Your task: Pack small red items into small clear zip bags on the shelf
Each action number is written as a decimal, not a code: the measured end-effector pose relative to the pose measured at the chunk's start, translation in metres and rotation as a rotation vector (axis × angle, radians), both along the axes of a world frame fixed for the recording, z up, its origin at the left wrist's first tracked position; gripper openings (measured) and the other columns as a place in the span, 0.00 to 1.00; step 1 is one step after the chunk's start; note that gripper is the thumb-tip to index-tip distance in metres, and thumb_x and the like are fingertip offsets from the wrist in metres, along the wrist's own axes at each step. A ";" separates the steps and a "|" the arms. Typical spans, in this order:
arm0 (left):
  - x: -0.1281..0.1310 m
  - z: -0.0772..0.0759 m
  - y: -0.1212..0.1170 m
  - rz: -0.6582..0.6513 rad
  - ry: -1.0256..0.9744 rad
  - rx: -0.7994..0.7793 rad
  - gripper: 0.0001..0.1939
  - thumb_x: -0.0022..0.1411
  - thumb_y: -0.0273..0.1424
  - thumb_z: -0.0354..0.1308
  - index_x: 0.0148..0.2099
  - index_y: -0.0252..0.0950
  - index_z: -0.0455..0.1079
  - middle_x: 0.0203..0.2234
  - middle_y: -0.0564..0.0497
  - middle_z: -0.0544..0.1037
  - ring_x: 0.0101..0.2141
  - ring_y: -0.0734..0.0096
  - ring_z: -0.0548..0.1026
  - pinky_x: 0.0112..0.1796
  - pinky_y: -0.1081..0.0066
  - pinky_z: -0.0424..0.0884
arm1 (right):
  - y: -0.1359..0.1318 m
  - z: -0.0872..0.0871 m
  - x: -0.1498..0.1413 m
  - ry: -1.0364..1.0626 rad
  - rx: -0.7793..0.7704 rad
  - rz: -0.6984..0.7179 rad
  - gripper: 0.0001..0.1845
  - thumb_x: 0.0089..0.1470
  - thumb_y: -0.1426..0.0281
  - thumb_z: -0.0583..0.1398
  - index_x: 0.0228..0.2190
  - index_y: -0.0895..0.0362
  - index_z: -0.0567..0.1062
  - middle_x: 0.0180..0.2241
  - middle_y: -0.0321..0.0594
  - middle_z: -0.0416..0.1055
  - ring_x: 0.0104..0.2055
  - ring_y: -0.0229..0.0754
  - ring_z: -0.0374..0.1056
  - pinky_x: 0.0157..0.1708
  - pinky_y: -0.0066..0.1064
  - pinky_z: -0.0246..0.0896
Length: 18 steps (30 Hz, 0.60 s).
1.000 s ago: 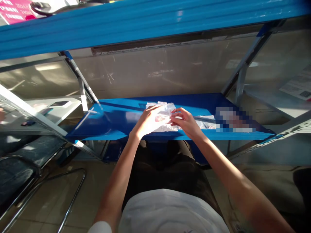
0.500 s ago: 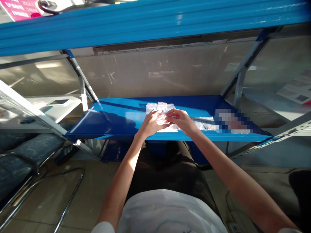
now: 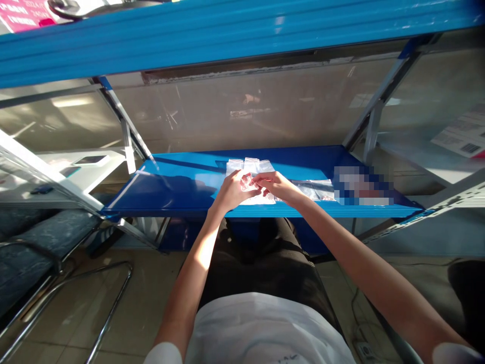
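Over the front part of the blue shelf [image 3: 174, 187], my left hand [image 3: 232, 193] curls around a small transparent plastic bag [image 3: 247, 182]. Something reddish shows in or through it, too small and bright to make out. My right hand [image 3: 279, 185] meets it from the other side, thumb and fingers pinched at the bag's right edge. Beneath and behind both hands lie several flat zip bags [image 3: 251, 163], overlapping and washed out by sunlight. To the right of my right hand, more transparent bags [image 3: 316, 189] lie along the shelf's front edge.
A pixelated patch [image 3: 364, 186] covers whatever lies at the shelf's right end. Overhead runs a blue upper shelf edge [image 3: 242, 35]. Slanted metal braces [image 3: 125, 121] stand at both ends. On the left are a white side shelf with a phone-like object [image 3: 91, 161] and a chair [image 3: 49, 247].
My right hand has shifted slightly left, closer to the left hand, its fingers moving at the bag. Both hands stay on the bag. The view has moved slightly.
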<state>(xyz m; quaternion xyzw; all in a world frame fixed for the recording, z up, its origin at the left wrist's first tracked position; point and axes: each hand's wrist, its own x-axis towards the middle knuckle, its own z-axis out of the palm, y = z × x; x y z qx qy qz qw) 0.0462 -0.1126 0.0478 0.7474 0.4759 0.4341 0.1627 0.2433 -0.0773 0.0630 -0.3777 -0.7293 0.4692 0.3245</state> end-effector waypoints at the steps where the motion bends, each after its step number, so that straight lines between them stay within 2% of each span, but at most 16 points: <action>1: -0.001 -0.002 0.001 0.002 -0.012 0.001 0.23 0.55 0.41 0.77 0.48 0.36 0.77 0.40 0.46 0.82 0.37 0.63 0.80 0.41 0.63 0.79 | 0.001 0.001 0.003 0.009 0.001 0.040 0.09 0.56 0.68 0.61 0.35 0.56 0.82 0.33 0.42 0.79 0.33 0.42 0.73 0.30 0.30 0.71; 3: -0.003 -0.005 0.004 0.020 -0.052 0.006 0.24 0.53 0.39 0.78 0.47 0.36 0.76 0.41 0.45 0.82 0.37 0.63 0.80 0.41 0.63 0.79 | 0.005 0.004 0.009 0.013 0.010 0.099 0.11 0.57 0.65 0.63 0.39 0.56 0.83 0.39 0.44 0.81 0.37 0.44 0.75 0.30 0.30 0.72; 5: -0.008 -0.008 0.006 0.034 -0.090 0.011 0.26 0.51 0.36 0.79 0.50 0.36 0.75 0.43 0.44 0.82 0.39 0.61 0.80 0.43 0.62 0.79 | 0.014 0.004 0.015 0.002 0.047 0.085 0.13 0.60 0.63 0.63 0.43 0.56 0.83 0.44 0.46 0.82 0.40 0.46 0.77 0.32 0.30 0.72; 8: -0.018 -0.008 0.009 0.038 -0.122 -0.013 0.22 0.54 0.32 0.75 0.49 0.36 0.74 0.44 0.43 0.82 0.41 0.60 0.81 0.43 0.63 0.79 | 0.035 -0.001 0.018 -0.097 0.147 -0.116 0.13 0.63 0.65 0.62 0.44 0.57 0.83 0.44 0.47 0.83 0.40 0.46 0.78 0.33 0.31 0.70; 10: -0.024 -0.006 0.009 0.037 -0.148 -0.058 0.17 0.56 0.30 0.71 0.47 0.36 0.74 0.42 0.44 0.83 0.41 0.61 0.81 0.42 0.64 0.79 | 0.049 -0.010 0.015 -0.274 0.233 -0.220 0.10 0.61 0.70 0.63 0.41 0.58 0.83 0.40 0.47 0.83 0.38 0.47 0.78 0.35 0.32 0.69; 14: -0.029 -0.003 0.009 0.096 -0.181 -0.167 0.19 0.54 0.32 0.72 0.47 0.37 0.74 0.43 0.45 0.84 0.42 0.61 0.81 0.41 0.66 0.79 | 0.063 -0.031 0.006 -0.581 0.425 -0.168 0.08 0.58 0.78 0.64 0.37 0.60 0.84 0.40 0.50 0.84 0.43 0.50 0.79 0.43 0.34 0.68; 18: -0.031 -0.006 0.010 0.148 -0.185 -0.236 0.23 0.50 0.36 0.75 0.48 0.39 0.75 0.41 0.47 0.84 0.41 0.60 0.82 0.39 0.66 0.78 | 0.063 -0.044 0.003 -0.671 0.468 -0.173 0.06 0.59 0.77 0.66 0.38 0.60 0.85 0.42 0.52 0.84 0.44 0.50 0.78 0.43 0.34 0.67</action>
